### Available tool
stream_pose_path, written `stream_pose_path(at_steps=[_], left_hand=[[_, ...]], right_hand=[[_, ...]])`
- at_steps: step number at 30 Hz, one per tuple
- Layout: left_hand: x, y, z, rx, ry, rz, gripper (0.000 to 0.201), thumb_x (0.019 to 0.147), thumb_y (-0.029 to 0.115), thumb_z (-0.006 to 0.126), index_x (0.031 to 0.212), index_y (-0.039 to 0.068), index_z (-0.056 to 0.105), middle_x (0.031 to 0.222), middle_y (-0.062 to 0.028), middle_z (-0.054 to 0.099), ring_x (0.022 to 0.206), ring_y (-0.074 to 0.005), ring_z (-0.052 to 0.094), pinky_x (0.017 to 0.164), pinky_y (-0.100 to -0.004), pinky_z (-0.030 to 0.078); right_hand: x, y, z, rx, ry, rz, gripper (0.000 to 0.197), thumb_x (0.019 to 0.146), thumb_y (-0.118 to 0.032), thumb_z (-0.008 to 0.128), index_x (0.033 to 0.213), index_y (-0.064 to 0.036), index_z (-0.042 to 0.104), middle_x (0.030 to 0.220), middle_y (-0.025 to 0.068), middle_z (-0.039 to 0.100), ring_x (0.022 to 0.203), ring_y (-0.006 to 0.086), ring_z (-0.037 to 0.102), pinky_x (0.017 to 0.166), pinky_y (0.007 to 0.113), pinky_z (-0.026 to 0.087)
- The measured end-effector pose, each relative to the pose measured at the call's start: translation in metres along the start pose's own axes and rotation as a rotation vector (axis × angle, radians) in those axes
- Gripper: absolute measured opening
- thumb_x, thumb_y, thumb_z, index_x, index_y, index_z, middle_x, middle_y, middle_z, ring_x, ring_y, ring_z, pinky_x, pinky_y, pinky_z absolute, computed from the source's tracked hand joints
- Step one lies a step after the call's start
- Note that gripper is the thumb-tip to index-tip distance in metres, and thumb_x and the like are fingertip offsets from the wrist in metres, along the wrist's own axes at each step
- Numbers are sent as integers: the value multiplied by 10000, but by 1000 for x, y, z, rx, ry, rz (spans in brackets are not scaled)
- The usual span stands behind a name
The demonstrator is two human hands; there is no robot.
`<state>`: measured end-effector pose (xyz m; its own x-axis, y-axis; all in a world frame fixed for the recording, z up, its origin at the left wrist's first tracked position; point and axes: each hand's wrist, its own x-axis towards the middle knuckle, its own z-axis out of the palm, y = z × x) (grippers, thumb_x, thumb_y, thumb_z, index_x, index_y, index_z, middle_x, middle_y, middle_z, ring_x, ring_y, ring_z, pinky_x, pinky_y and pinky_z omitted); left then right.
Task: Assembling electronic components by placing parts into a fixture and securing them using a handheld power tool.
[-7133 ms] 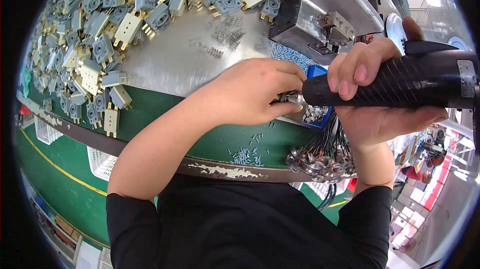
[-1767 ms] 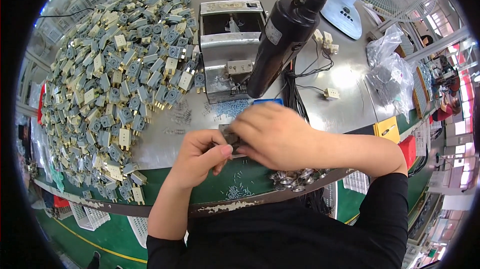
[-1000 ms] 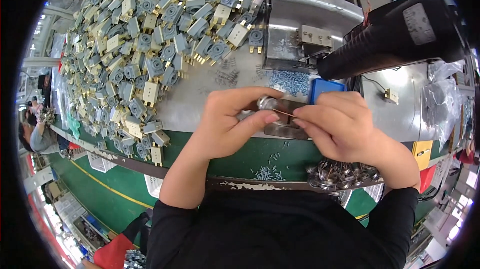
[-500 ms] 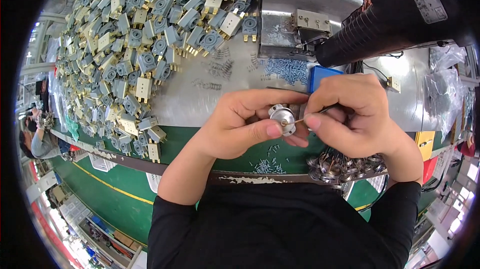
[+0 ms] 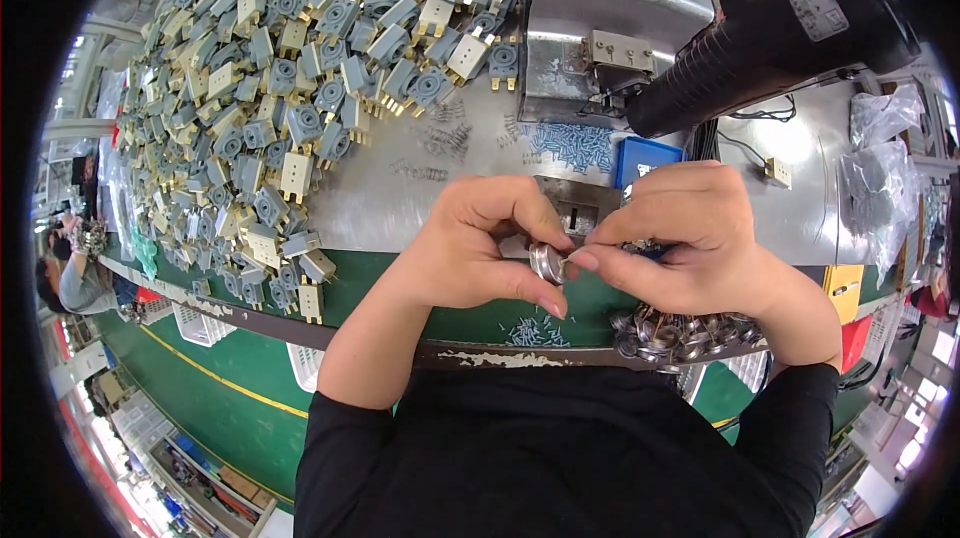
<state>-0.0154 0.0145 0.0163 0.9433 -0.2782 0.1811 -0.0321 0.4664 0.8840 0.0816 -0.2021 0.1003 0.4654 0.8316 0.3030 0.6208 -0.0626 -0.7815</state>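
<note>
Both hands met over the front edge of the worktop (image 5: pixel 400 198), and between them was a small round metal part (image 5: pixel 547 263). The left hand (image 5: pixel 470 253) pinched it from the left with thumb and forefinger, and the right hand (image 5: pixel 690 248) closed on it from the right with the fingertips. So both hands were grasping the same part, which was held in the air, not resting on anything.

The grip looked thin, because only the fingertips touched the rim of the part. If one finger slipped, the part could drop to the green edge or fall off the worktop toward the lap. It was too small to tell if some spring or wire was attached; if there was one, it could jump out and be lost.

Just below the right hand lay a heap of similar metal parts (image 5: pixel 680 333) at the very edge. The wrist was near it, so a careless move could push some of them over.

The black tool (image 5: pixel 770 33) hung close above the right hand, and lifting the hands quickly could knock against it. Loose small screws (image 5: pixel 570 146) and the pile of grey housings (image 5: pixel 290 108) lay farther back, well apart from the hands.
</note>
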Motion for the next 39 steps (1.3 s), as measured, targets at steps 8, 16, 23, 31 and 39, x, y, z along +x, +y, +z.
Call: stream_pose_path(at_steps=[8,16,23,31,39], left_hand=[[5,-7,-1,506,68,284,474,604,159,1032,831,7,644,817,-128,730,710,-175,723,608,-280,556],[7,-1,6,644,227,375,228,752,-12,891,894,17,715,844,-145,763,745,-223,759,638,-274,576],[5,16,6,1047,218,506,238,750,-85,775,956,30,745,893,-120,783,744,-246,765,669,-305,592],[16,-1,10,1156,522,649,223,811,-68,768,998,32,700,885,-140,763,740,-265,759,651,-320,582],[9,19,8,229,28,-193,256,1044,81,561,1250,-68,594,906,-154,744,720,-202,731,676,-310,591]], right_hand=[[-6,11,9,-372,128,-330,180,703,-33,885,804,-36,736,584,24,574,461,185,535,443,319,374],[-6,11,16,-440,246,-344,214,700,-2,866,871,-20,739,602,20,564,474,190,546,467,325,412],[-3,-2,14,-291,132,-160,250,772,-6,816,1013,10,750,635,45,594,499,213,565,485,339,436],[-4,-2,12,76,28,170,414,903,-28,679,1307,62,680,759,121,639,640,203,605,629,322,489],[-5,-3,7,98,97,205,267,883,15,670,1133,22,764,711,81,657,601,158,610,569,291,462]])
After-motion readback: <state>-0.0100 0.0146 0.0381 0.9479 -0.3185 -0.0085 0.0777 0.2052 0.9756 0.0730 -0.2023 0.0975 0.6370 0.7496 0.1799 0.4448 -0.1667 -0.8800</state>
